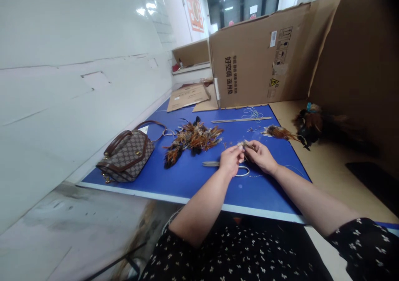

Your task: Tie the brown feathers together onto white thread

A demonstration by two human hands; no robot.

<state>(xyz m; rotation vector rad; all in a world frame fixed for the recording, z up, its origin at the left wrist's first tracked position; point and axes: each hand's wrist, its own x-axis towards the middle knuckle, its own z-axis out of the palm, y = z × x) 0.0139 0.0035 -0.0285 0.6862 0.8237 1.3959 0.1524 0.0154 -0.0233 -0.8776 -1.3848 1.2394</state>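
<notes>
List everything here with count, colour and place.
Tabletop: one, blue, centre.
Handbag: one, brown, left.
Feather pile: uncounted, brown-black, centre.
Feather bunch: one, brown, right.
Dark feathers: uncounted, brown-black, far right.
Scissors: one, silver, front.
Sticks: count unclear, greyish, back.
Thread: count unclear, pale, by sticks.
Cardboard box: one, brown, behind.
Flat cardboard: two or more, brown, back left.
Wall sign: one, orange, background.
Small piece: one, brownish, between fingertips.
Left hand: one, bare, pinching piece.
Right hand: one, bare, pinching piece.

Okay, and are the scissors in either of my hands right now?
No, the scissors lie on the blue table, beneath your left hand.
</notes>
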